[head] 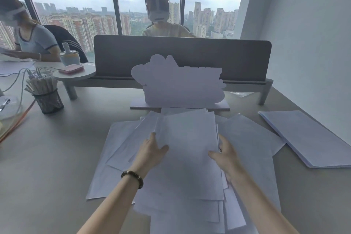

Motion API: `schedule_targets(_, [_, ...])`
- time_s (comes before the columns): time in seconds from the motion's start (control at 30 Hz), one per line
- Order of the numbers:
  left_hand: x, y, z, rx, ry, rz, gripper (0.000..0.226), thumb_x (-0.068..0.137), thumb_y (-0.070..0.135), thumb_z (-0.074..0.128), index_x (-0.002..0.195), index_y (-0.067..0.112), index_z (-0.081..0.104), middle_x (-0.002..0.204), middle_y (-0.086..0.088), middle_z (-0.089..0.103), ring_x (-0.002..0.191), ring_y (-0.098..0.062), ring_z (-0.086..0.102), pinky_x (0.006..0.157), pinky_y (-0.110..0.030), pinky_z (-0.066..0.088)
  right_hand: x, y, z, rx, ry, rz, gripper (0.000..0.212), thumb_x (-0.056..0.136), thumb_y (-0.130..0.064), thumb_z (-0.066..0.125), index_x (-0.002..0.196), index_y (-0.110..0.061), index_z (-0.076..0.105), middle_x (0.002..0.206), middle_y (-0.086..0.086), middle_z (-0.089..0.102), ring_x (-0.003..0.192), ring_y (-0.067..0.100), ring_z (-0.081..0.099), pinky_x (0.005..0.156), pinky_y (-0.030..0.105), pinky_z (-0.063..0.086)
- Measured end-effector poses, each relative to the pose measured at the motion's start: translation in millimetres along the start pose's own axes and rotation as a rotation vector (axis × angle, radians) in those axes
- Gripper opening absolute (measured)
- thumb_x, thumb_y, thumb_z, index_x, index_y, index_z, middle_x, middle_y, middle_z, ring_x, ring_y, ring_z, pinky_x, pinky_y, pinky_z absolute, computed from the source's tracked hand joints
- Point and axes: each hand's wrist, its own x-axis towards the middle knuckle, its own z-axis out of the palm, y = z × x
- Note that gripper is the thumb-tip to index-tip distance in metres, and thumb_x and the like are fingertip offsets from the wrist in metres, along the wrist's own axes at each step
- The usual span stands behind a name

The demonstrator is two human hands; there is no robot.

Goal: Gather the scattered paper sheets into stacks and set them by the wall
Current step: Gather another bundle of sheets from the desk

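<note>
Left hand (152, 150) and right hand (225, 153) pinch the sheaf (187, 138) by its sides, long axis running away; finished stack (307, 137) lies right, nearer the right hand.

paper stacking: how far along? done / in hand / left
Done: one squared stack already lies by the wall on the right. In hand: the left hand and right hand hold the two side edges of a bundle of sheets at the desk's middle. Left: many loose sheets lie fanned out under and around that bundle, not yet gathered.
</note>
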Motion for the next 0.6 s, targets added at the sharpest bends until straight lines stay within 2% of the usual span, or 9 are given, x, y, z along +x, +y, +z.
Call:
schedule_targets(0.07, [-1,-2,-3,-0.227,0.02,-0.049,0.088,0.092,0.035,0.065,0.158,0.014,0.01,0.157,-0.015,0.034,0.138,-0.033,0.043,0.106,-0.039,0.044,-3,-5,1,0.13,0.003,-0.006,0.05,0.078,0.011,0.06,0.115,-0.021,0.069,0.095,0.0,0.079,0.088,0.022,0.075,0.084,0.04,0.061])
schedule_targets(0.13, [-1,-5,-5,-0.409,0.034,-0.11,0.093,0.088,0.033,0.072,0.156,0.011,0.013,0.146,-0.015,0.043,0.128,-0.032,0.051,0.101,-0.04,0.047,-2,-7,0,0.255,0.019,0.007,0.048,0.078,0.017,0.056,0.107,-0.017,0.072,0.091,0.004,0.079,0.083,0.023,0.074,0.081,0.039,0.06])
schedule_targets(0.2, [1,-9,-9,-0.525,0.007,-0.19,0.086,0.08,0.035,0.079,0.146,0.005,0.033,0.127,-0.011,0.053,0.111,-0.029,0.058,0.09,-0.037,0.049,-3,-10,-1,0.356,0.019,0.005,0.05,0.076,0.019,0.053,0.104,-0.017,0.074,0.097,0.009,0.079,0.084,0.023,0.071,0.085,0.042,0.059])
schedule_targets(0.23, [0,-10,-12,-0.578,-0.033,-0.206,0.082,0.071,0.04,0.083,0.135,0.002,0.047,0.119,-0.012,0.059,0.104,-0.03,0.062,0.088,-0.038,0.051,-4,-12,-2,0.393,0.017,-0.002,0.049,0.075,0.019,0.051,0.102,-0.015,0.074,0.097,0.011,0.078,0.082,0.022,0.069,0.083,0.04,0.057])
schedule_targets(0.3, [-1,-14,-16,-0.679,-0.135,-0.212,0.075,0.058,0.042,0.089,0.112,-0.003,0.065,0.108,-0.018,0.072,0.097,-0.036,0.07,0.091,-0.046,0.056,-5,-14,-3,0.433,0.015,-0.025,0.041,0.073,0.014,0.05,0.1,-0.009,0.071,0.088,0.011,0.07,0.08,0.018,0.059,0.078,0.036,0.046])
schedule_targets(0.37, [-9,-11,-19,-0.769,-0.186,-0.164,0.058,0.066,0.024,0.089,0.111,-0.007,0.07,0.104,-0.024,0.076,0.097,-0.041,0.072,0.094,-0.056,0.055,-5,-17,-4,0.461,0.025,-0.047,0.031,0.071,0.007,0.05,0.097,-0.002,0.064,0.084,0.008,0.059,0.079,0.019,0.05,0.076,0.035,0.038])
schedule_targets(0.43, [-14,-6,-20,-0.814,-0.183,-0.094,0.044,0.073,0.007,0.082,0.112,-0.01,0.07,0.104,-0.027,0.075,0.095,-0.043,0.073,0.092,-0.056,0.056,-3,-20,-5,0.493,0.02,-0.048,0.02,0.077,0.0,0.056,0.096,0.0,0.062,0.084,0.009,0.061,0.079,0.022,0.055,0.074,0.037,0.041])
schedule_targets(0.5, [-17,0,-21,-0.827,-0.125,-0.036,0.028,0.082,-0.001,0.075,0.109,-0.006,0.071,0.107,-0.027,0.074,0.099,-0.045,0.071,0.091,-0.056,0.056,-5,-24,-5,0.478,-0.008,-0.057,0.016,0.089,-0.01,0.059,0.1,-0.007,0.07,0.093,0.005,0.075,0.087,0.026,0.07,0.081,0.042,0.053])
schedule_targets(0.6, [-18,8,-27,-0.823,-0.048,0.045,0.022,0.086,-0.003,0.071,0.108,0.001,0.073,0.108,-0.024,0.075,0.098,-0.041,0.072,0.088,-0.05,0.059,-8,-29,-8,0.407,0.012,-0.15,0.024,0.098,-0.015,0.055,0.116,-0.023,0.07,0.109,-0.002,0.078,0.105,0.021,0.073,0.094,0.044,0.057])
